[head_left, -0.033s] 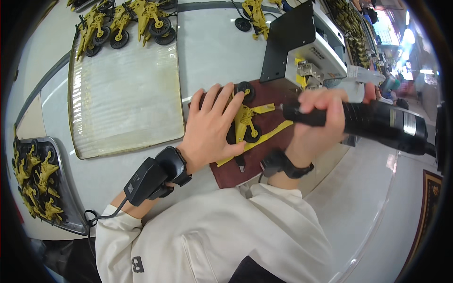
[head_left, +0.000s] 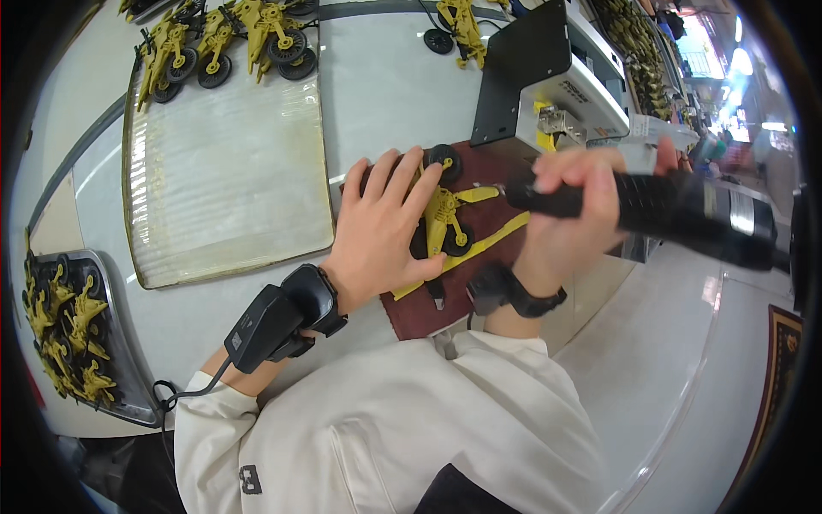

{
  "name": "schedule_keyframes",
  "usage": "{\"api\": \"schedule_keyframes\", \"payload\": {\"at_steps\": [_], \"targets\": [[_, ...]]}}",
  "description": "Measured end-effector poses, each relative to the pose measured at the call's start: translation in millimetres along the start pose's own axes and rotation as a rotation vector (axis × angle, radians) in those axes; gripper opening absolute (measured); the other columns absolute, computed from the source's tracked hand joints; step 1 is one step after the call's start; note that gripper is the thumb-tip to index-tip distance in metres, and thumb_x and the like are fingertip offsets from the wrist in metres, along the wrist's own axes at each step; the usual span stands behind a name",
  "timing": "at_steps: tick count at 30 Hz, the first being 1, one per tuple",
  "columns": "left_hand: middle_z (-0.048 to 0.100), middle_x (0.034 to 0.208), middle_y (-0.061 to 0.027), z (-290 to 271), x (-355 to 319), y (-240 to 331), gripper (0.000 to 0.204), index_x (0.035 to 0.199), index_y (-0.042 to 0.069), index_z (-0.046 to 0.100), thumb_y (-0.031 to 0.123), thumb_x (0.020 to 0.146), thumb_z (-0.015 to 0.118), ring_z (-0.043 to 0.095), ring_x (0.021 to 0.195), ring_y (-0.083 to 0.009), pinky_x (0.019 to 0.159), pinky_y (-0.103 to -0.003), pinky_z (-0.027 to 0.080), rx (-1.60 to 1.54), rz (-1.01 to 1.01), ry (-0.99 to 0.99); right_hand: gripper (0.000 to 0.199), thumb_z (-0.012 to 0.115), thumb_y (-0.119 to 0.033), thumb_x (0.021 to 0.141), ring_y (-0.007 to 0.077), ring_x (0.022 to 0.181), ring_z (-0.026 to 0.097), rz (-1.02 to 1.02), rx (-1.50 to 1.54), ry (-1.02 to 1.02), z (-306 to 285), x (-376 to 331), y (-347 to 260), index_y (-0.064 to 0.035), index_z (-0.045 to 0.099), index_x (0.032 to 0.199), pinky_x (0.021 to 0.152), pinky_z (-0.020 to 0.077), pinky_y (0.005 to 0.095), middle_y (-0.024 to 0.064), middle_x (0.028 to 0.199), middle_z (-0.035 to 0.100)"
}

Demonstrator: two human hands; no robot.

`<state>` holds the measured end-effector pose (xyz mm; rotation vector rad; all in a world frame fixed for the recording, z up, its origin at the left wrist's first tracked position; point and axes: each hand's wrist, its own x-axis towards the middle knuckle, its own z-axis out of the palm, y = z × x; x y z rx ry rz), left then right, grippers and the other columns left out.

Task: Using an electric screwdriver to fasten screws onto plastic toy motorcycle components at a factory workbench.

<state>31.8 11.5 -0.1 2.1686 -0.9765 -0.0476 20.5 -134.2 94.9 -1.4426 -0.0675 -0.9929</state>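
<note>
My left hand (head_left: 383, 227) lies spread over a yellow toy vehicle (head_left: 441, 224) with black wheels, fingers on its far part and thumb near its close end. Part of the toy is hidden beneath the palm. It rests on a dark red mat (head_left: 497, 244), where a yellow strip (head_left: 488, 244) runs along its near side. My right hand (head_left: 572, 201), wrapped round a black electric screwdriver (head_left: 676, 210), is slightly blurred. The tool lies nearly level, its tip pointing left, close to the toy's yellow arm; whether they touch I cannot tell.
A shallow pale tray (head_left: 227, 171) sits on the left, with several yellow toys (head_left: 218, 47) along its far edge. Beside my left elbow is a metal tray (head_left: 128, 377) of yellow parts. Past the mat stands a white machine with a black panel (head_left: 524, 73). Another toy (head_left: 462, 34) lies at the back.
My right hand and the screwdriver have shifted slightly left, with the tool's rear end dipping a little nearer or farther only by a small amount. My left hand stays spread on the toy.
</note>
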Motion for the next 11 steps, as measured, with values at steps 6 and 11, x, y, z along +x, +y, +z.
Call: {"api": "schedule_keyframes", "payload": {"at_steps": [6,11], "targets": [[0.038,0.134,-0.016,1,3,-1,0.088,0.13,0.007,0.041,0.038,0.054,0.072,0.035,0.123,-0.0347,0.103,-0.051,0.025,-0.005,-0.011,0.007,0.062,0.051,-0.006,0.083,0.0151,0.049,0.05,0.023,-0.141,-0.086,9,10,27,-0.0054,0.021,0.137,0.052,0.046,0.0333,0.0073,0.064,0.05],[0.038,0.134,-0.0165,1,3,-2,0.088,0.13,0.006,0.041,0.038,0.054,0.073,0.035,0.123,-0.0349,0.103,-0.051,0.024,-0.013,-0.02,0.001,0.063,0.053,-0.003,0.081,0.0154,0.049,0.051,0.05,-0.138,-0.103,10,10,41,-0.0047,0.022,0.136,0.051,0.0466,0.0338,0.008,0.065,0.051]]}}
